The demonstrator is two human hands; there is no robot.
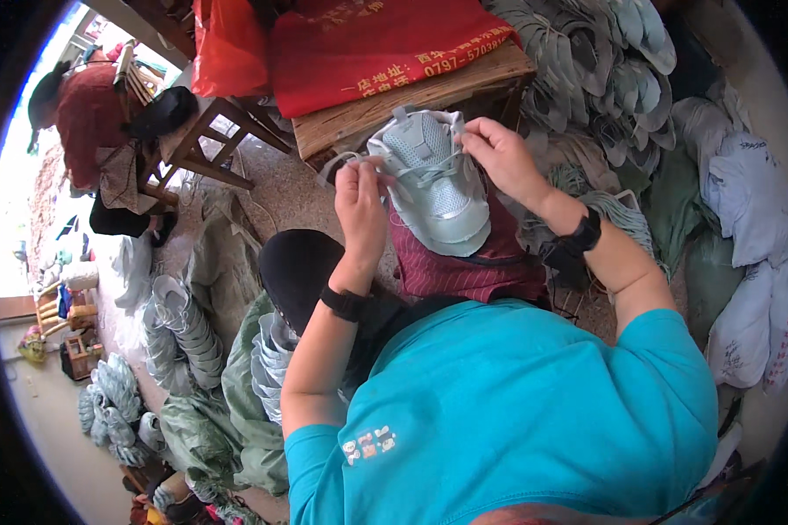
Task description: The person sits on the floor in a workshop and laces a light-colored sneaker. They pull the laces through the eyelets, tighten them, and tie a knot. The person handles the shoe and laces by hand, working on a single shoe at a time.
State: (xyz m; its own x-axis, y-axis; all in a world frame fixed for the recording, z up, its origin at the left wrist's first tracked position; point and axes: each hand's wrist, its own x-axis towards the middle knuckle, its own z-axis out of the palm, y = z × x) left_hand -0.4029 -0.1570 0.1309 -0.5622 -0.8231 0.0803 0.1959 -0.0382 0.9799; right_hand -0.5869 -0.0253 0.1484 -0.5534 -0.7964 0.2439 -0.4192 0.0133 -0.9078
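A pale grey-green shoe upper [453,217] with a mesh tongue rests over my lap, its toe pointing toward me. A thin shoelace [431,173] of matching colour crosses its throat. At the left edge of the opening, my left hand [360,199] has thumb and fingers pinched on the lace. My right hand [504,159] pinches the lace near the right eyelets, fingertips close to the collar. Maroon striped cloth [464,276] lies beneath the shoe upper. Fingers partly hide the lace ends.
Just ahead stands a wooden bench [411,90] with a red bag [394,48] on top. Bundled grey shoe pieces [587,61] hang at the right, above stuffed white sacks [749,210]. Stacked uppers [184,328] and green sacks [203,437] lie left. Another person [87,127] sits far left.
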